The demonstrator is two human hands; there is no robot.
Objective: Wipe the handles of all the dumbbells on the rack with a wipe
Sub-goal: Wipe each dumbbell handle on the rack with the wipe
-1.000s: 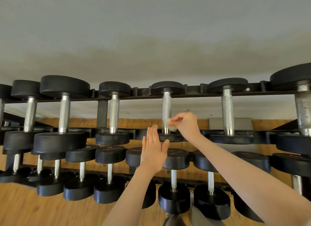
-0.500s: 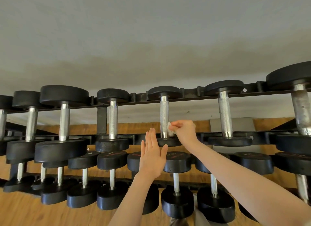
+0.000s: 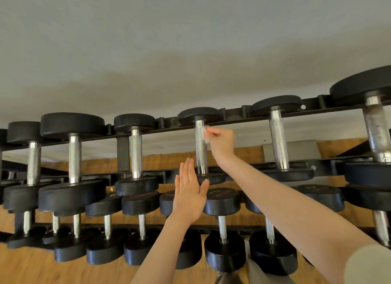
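Note:
A black rack (image 3: pixel 234 121) holds two rows of black dumbbells with steel handles. My right hand (image 3: pixel 222 143) pinches a small white wipe (image 3: pixel 204 133) against the upper part of the knurled handle (image 3: pixel 201 150) of the middle dumbbell in the top row. My left hand (image 3: pixel 189 194) is held flat with straight fingers just below and left of that handle, in front of the dumbbell's near head, holding nothing. Neighbouring top-row handles stand at the left (image 3: pixel 135 153) and right (image 3: pixel 278 141).
A larger dumbbell with a worn, spotted handle (image 3: pixel 375 131) is at the far right. The lower row of smaller dumbbells (image 3: pixel 222 231) sits beneath my arms. Wooden floor (image 3: pixel 31 266) lies below, and a grey wall fills the upper view.
My right hand has slid the wipe up the middle handle from its lower end to near the top. The left hand has stayed flat in about the same place.

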